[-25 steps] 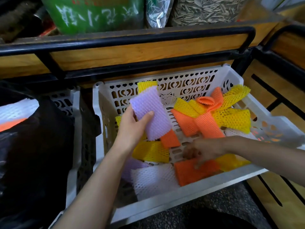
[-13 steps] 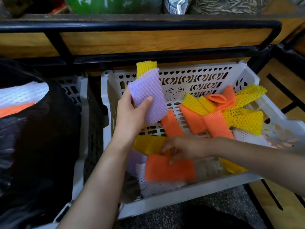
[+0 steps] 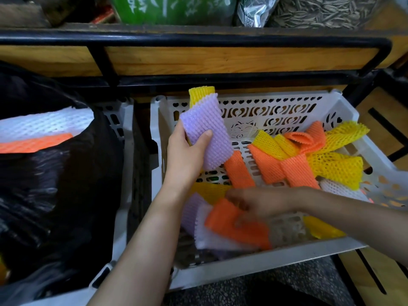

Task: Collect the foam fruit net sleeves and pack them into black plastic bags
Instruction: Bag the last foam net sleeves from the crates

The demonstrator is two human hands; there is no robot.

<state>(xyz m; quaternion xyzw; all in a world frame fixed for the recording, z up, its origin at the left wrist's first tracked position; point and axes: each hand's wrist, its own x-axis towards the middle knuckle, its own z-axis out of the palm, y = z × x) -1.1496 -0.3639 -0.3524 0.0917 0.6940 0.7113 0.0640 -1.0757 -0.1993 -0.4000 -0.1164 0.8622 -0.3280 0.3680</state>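
Left hand point(image 3: 185, 155) grips purple sleeve point(image 3: 206, 131); right hand point(image 3: 262, 204), grip unclear from blur, overlies orange sleeve point(image 3: 231, 228), long axis 10-to-4 o'clock, at 5 o'clock from left.

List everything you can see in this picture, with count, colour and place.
white crate: one, white, centre right, below the shelf.
loose sleeves: a heap, orange, yellow, white and purple, in that crate; count unclear.
black bag: one, black, left, inside the second crate.
bagged sleeves: at least two, white and orange, in the bag's mouth.
shelf: one, wood with black rail, top.
green pack: one, green, on the shelf.
seed bag: one, clear, on the shelf.
left hand: holds purple sleeve with yellow sleeve behind it, above the crate.
right hand: blurred, seems to pinch orange sleeve at the crate's front.
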